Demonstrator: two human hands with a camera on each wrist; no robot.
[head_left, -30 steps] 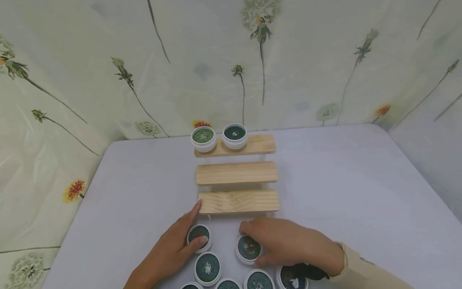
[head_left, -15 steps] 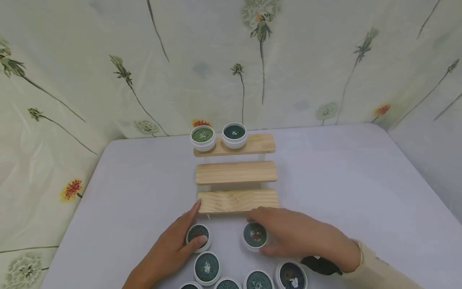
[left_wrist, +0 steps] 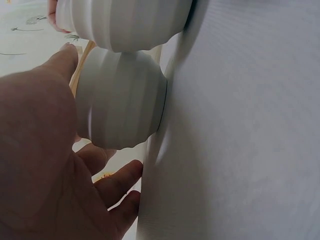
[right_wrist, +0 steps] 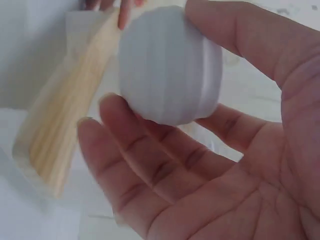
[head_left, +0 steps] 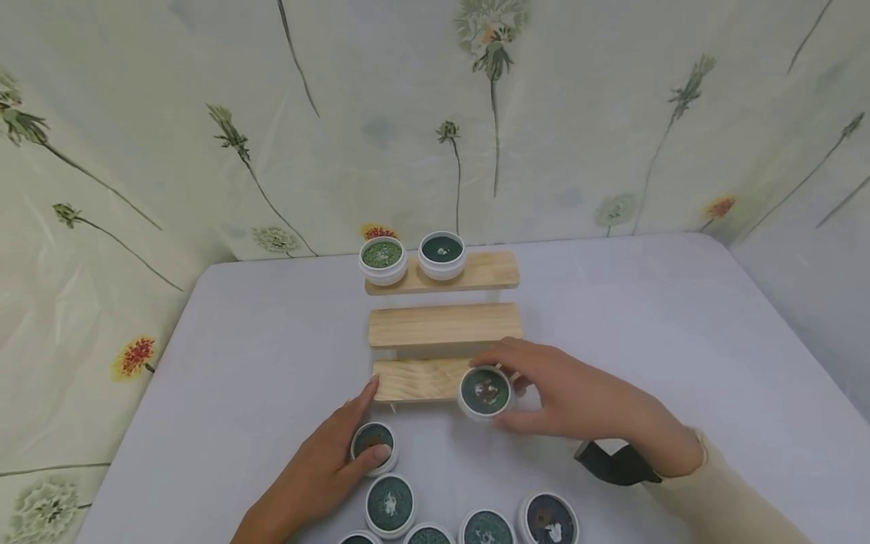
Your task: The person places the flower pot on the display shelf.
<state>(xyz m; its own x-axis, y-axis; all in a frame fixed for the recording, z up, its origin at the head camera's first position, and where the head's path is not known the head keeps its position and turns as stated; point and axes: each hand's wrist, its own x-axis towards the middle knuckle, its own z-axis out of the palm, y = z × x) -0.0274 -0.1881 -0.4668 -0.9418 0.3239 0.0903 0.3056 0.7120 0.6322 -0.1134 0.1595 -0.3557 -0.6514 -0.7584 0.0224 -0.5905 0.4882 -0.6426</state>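
My right hand [head_left: 567,389] pinches a small white ribbed pot [head_left: 485,391] with a dark green speckled top, between thumb and fingers. This pot is raised in front of the right part of the lowest shelf of a wooden three-step stand [head_left: 421,379]. The right wrist view shows its ribbed side [right_wrist: 170,65] between thumb and fingertips. My left hand [head_left: 326,461] lies beside another green-topped pot [head_left: 371,438], its thumb over the pot's top and its index fingertip at the stand's left corner. In the left wrist view, that pot [left_wrist: 122,97] stands beside outstretched fingers.
Two pots, a light green one [head_left: 382,255] and a dark green one [head_left: 442,249], sit on the top shelf [head_left: 492,270]. Several more pots, such as a white-flecked one [head_left: 390,505], stand at the front of the white table [head_left: 632,340]. A flowered curtain [head_left: 557,98] hangs behind.
My right hand has lifted its pot and carried it forward from the front group to the lowest shelf. The left hand stays in place.
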